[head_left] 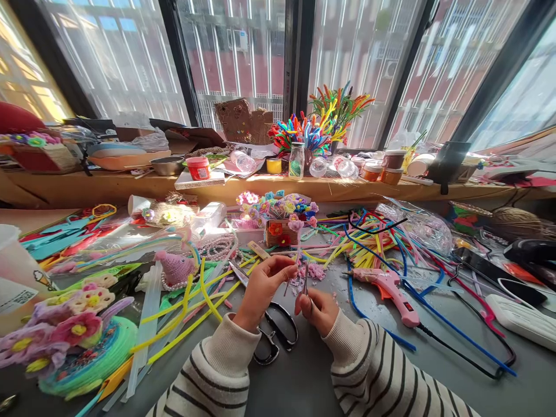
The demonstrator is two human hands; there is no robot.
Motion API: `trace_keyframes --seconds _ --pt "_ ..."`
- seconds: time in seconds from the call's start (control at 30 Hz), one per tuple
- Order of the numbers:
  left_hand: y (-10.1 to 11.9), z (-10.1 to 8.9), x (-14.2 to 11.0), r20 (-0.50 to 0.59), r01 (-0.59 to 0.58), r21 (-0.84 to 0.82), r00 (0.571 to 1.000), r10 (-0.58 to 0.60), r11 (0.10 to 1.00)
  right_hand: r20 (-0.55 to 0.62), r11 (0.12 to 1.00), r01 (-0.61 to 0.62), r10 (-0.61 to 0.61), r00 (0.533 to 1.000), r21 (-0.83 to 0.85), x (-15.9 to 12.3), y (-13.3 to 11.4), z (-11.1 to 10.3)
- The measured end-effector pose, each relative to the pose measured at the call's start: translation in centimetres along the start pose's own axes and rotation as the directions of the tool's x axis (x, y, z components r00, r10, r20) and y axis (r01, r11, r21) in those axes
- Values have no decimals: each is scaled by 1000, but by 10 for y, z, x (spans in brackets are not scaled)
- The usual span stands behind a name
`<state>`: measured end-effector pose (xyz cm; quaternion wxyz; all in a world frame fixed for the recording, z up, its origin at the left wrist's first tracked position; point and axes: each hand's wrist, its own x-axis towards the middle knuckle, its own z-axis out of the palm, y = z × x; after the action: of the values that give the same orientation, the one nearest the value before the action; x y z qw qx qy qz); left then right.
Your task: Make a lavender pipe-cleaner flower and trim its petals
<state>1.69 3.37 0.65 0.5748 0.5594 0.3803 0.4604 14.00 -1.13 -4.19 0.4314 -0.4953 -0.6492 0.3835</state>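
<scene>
My left hand (266,289) is closed, its thumb and fingertips pinching a thin pale pink pipe cleaner (299,250) that stands nearly upright. Close beside it, my right hand (319,308) grips a slim metal tool (306,275) that looks like small scissors, points upward, near the pipe cleaner. Its handle is mostly hidden in my fingers. Behind both hands lie pink fluffy scraps (315,270) and fine trimmings. Large black-handled scissors (286,336) rest on the grey table under my left wrist, their blades partly covered by that hand.
A pink glue gun (397,292) lies to the right, its black cord trailing forward. Yellow pipe cleaners (176,341), a green flower-trimmed piece (93,356) and a pink crocheted piece (176,267) are left. A flower-covered basket (281,230) stands behind; bundled pipe cleaners (369,237) lie back right.
</scene>
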Motion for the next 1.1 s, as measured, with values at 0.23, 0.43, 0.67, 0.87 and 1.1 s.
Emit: trace_keyframes --seconds 0.23,0.43,0.67,0.87,1.1 --pt "-1 1 0 38 -21 -79 999 25 997 53 1000 8 -8 999 -8 -1 -2 2" --pt "0 1 -1 154 42 -80 988 -29 996 28 998 10 -8 1000 -68 -1 -4 0" --pt "1 2 -2 218 98 -9 971 -94 995 -94 983 -71 55 994 -167 1 -1 -4" --pt "1 2 -3 288 91 77 951 -109 993 -96 998 -43 39 995 -41 1 -1 -5" --pt "4 1 -3 277 55 68 958 -72 996 24 987 26 -30 999 157 1 3 1"
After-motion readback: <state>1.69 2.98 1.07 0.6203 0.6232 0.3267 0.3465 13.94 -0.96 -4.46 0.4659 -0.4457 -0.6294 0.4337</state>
